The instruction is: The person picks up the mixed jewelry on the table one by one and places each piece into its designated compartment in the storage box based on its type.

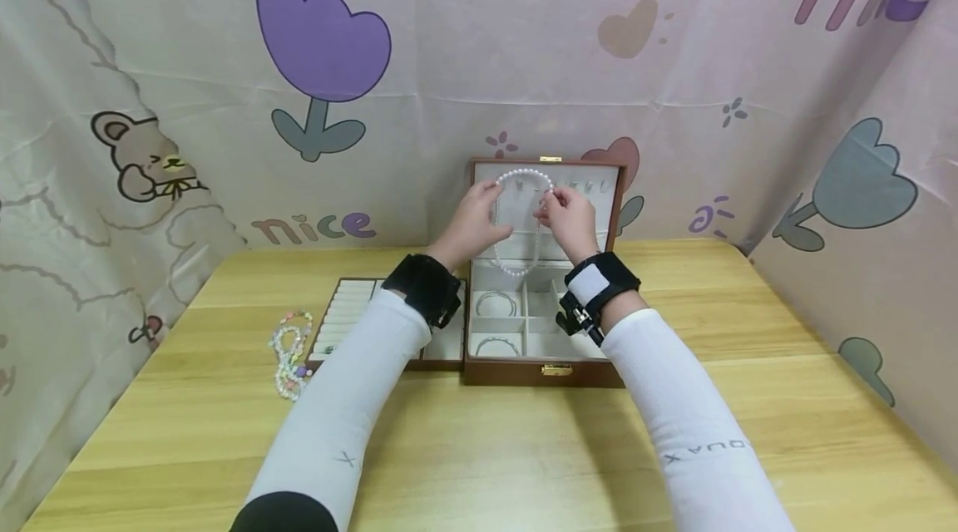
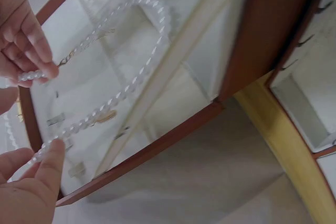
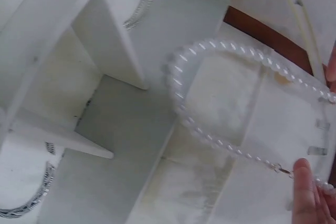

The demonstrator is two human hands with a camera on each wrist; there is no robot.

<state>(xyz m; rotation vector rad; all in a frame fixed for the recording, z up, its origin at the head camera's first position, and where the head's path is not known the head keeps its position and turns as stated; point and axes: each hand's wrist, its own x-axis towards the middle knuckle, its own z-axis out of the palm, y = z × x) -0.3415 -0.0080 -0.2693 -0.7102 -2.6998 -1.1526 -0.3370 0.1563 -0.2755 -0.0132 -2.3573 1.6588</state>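
Observation:
A white pearl necklace [image 1: 516, 272] hangs as a loop between both hands, in front of the raised lid [image 1: 569, 220] of a brown jewelry box [image 1: 509, 376]. My left hand [image 1: 473, 220] pinches the strand between thumb and fingers, as the left wrist view shows with the left hand [image 2: 34, 187] at lower left. On the other side, my right hand [image 1: 572, 220] pinches the strand near the gold clasp [image 3: 281, 169]. Fingers of the right hand [image 3: 310, 198] show at the right wrist view's lower right edge.
Silver bracelets [image 1: 496, 347] lie in the box's left compartments. Left of it, a tray [image 1: 340, 324] with ring rolls is partly covered by my left arm. Colorful beaded strands [image 1: 290, 353] lie on the wooden table [image 1: 202, 399]. Small earrings hang on the lid's inside.

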